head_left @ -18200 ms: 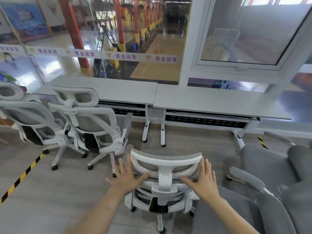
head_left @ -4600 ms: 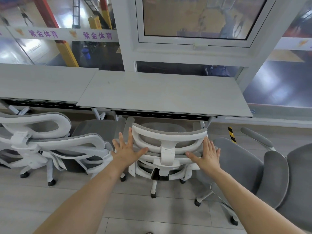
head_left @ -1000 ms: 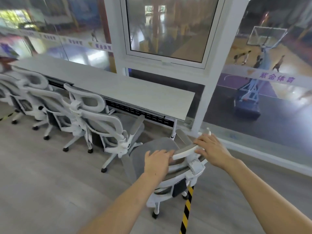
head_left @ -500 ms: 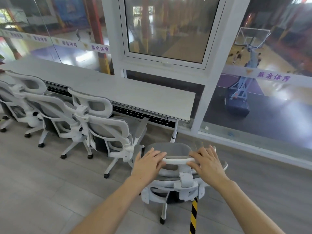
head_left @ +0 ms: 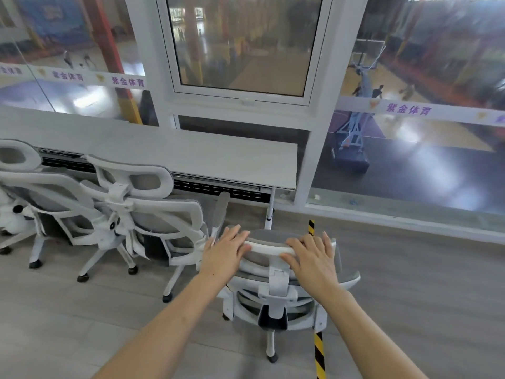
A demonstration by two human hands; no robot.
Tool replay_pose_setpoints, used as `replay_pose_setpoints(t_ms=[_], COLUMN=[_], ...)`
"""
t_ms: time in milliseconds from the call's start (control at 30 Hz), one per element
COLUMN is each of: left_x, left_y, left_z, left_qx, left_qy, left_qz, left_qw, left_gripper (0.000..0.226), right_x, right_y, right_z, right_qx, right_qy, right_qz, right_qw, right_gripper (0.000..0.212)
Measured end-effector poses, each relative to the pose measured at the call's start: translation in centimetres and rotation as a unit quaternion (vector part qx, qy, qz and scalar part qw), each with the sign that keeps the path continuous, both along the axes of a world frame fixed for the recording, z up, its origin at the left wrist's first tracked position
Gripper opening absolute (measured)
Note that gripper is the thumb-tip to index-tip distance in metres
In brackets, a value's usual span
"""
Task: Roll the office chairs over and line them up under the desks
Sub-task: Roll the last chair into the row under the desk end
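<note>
A white-framed office chair with grey mesh (head_left: 276, 294) stands in front of me, its back toward me, a little short of the right end of the long white desk (head_left: 191, 154). My left hand (head_left: 225, 253) lies flat on the left end of its headrest, fingers straight. On the right end of the headrest rests my right hand (head_left: 311, 255), fingers spread over the top. Two matching chairs, one (head_left: 153, 214) beside mine and one (head_left: 35, 187) further left, stand at the desk.
A white window frame and pillar (head_left: 314, 132) rise just right of the desk's end, with a glass wall and low sill (head_left: 410, 214) beyond. Yellow-black tape (head_left: 318, 351) runs along the grey wood floor under the chair. Open floor lies to the right and behind.
The chair has turned so its back faces me squarely and has rolled closer to the desk. Both hands have stayed on the headrest.
</note>
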State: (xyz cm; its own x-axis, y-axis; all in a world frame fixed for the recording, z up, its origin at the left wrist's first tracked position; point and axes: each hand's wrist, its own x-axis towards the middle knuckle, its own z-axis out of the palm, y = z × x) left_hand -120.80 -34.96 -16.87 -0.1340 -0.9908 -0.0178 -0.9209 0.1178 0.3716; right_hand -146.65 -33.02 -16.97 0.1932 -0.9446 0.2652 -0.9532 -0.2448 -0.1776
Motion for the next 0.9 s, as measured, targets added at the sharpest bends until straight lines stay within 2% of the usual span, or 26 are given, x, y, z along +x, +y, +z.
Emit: replay_pose_setpoints(t_ms=[100, 167, 233, 300, 433, 500, 600, 900], left_x=[0.1, -0.1, 0.1, 0.1, -0.5, -0.8, -1.1, -1.3], left_y=[0.1, 0.9, 1.7, 1.7, 0.4, -0.1, -0.9, -5.2], left_z=[-0.7, -1.7, -3.4, -5.1, -6.3, -6.3, -6.5, -6.2], left_qx=[-0.02, -0.002, 0.041, 0.106, 0.219, 0.24, 0.248, 0.275], left_qy=[0.027, 0.081, 0.122, 0.116, 0.13, 0.132, 0.096, 0.076], left_qz=[-0.011, 0.006, 0.052, 0.093, 0.12, 0.131, 0.152, 0.136], left_qw=[0.999, 0.997, 0.99, 0.983, 0.96, 0.953, 0.952, 0.949], left_gripper=[0.06, 0.074, 0.095, 0.108, 0.127, 0.134, 0.139, 0.14], right_x=[-0.6, -2.1, -4.1, -6.3, -8.9, -9.1, -9.1, -9.5], right_y=[0.5, 1.3, 2.1, 2.6, 1.2, 0.0, -1.4, -4.5], right_z=[0.4, -0.1, -1.3, -3.0, -6.1, -6.8, -7.4, -8.2], right_qx=[0.004, 0.015, 0.04, 0.092, 0.205, 0.254, 0.271, 0.255], right_qy=[-0.003, -0.012, -0.043, -0.078, -0.104, -0.111, -0.099, -0.114], right_qz=[0.002, -0.036, -0.099, -0.148, -0.164, -0.158, -0.151, -0.146], right_qw=[1.0, 0.999, 0.993, 0.982, 0.959, 0.948, 0.946, 0.949], right_gripper=[0.048, 0.063, 0.086, 0.101, 0.114, 0.121, 0.125, 0.126])
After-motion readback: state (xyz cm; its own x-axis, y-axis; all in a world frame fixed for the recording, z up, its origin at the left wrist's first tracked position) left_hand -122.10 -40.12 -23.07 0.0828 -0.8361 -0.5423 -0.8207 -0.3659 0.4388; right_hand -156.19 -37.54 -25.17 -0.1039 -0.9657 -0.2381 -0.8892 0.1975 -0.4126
